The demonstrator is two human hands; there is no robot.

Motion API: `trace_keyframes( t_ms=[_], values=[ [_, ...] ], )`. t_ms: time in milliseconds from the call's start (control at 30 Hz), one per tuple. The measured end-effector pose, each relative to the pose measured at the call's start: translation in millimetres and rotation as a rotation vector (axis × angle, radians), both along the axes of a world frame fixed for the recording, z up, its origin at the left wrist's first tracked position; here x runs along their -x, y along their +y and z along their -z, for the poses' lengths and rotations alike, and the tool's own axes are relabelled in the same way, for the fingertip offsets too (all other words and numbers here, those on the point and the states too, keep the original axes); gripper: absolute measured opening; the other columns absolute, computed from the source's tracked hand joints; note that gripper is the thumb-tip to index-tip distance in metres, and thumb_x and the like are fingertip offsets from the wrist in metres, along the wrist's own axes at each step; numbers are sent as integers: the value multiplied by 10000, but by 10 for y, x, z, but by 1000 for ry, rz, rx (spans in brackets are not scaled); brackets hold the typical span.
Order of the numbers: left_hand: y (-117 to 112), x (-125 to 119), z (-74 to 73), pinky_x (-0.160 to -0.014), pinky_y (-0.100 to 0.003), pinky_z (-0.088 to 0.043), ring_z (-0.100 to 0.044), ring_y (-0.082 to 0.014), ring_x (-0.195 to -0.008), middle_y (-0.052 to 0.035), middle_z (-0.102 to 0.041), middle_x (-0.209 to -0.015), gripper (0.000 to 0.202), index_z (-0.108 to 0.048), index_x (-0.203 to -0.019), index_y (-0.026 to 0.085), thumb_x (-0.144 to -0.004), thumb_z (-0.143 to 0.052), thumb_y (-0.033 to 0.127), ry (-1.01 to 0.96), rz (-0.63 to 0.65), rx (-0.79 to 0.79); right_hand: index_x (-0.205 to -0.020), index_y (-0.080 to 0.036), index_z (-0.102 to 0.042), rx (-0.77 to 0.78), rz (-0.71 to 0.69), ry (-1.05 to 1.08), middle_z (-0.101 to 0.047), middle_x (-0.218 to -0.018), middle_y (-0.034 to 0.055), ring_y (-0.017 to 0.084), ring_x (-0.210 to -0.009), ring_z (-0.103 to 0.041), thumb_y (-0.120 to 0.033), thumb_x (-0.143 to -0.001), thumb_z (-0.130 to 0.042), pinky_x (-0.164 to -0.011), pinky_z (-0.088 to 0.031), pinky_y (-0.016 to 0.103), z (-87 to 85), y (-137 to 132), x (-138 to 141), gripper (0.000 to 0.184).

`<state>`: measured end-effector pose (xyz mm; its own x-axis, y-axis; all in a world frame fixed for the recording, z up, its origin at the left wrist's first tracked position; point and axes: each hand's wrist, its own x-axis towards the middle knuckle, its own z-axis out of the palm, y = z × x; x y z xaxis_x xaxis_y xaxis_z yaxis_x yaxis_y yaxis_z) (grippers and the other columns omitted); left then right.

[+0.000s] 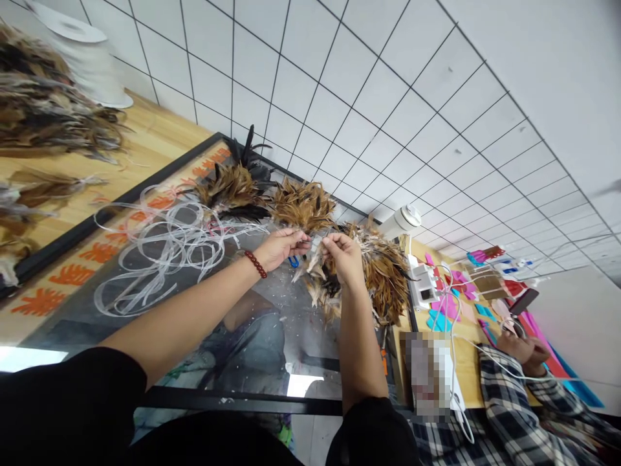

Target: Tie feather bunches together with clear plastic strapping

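Observation:
My left hand (284, 249), with a red bead bracelet (255, 264) at the wrist, is pinched over the glass-topped table; what its fingertips hold is too small to make out. Close to its right, my right hand (345, 259) pinches what looks like a pale feather (315, 265). Brown feather bunches lie around the hands: one bunch (303, 204) behind them and a larger pile (388, 272) to the right. Loops of clear white ribbon (165, 246) spread to the left and run toward my hands. Blue-handled small scissors or a clip (294, 261) show partly below my left hand.
More feathers (48, 103) and a white ribbon spool (82, 58) stand on the wooden table at left. A white bottle (402, 221) is at the back right. Beyond lie a power strip (427, 285), cables and coloured pieces, beside another person's hands (521, 353).

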<state>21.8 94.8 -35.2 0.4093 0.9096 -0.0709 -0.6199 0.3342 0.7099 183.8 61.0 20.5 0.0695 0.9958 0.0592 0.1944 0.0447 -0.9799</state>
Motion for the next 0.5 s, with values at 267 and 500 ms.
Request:
trace_keyframes(
  t_ms=[267, 500],
  values=[
    [-25, 16, 35, -624, -271, -539, -678, -174, -693, -121, -694, -783, 189, -666, -746, 76, -717, -740, 247, 84, 309, -25, -800, -189, -555, -159, 214, 29, -582, -696, -14, 114, -622, -565, -401, -696, -645, -641, -515, 268, 92, 61, 57, 253],
    [-2, 29, 28, -507, -182, -477, -596, -98, -562, -64, -645, -658, 165, -676, -725, 76, -734, -722, 234, 5, 189, -50, -889, -191, -618, 151, -94, 203, -581, -701, -31, 69, -549, -488, -395, -564, -774, -528, -447, 208, 88, 30, 45, 414]
  ],
)
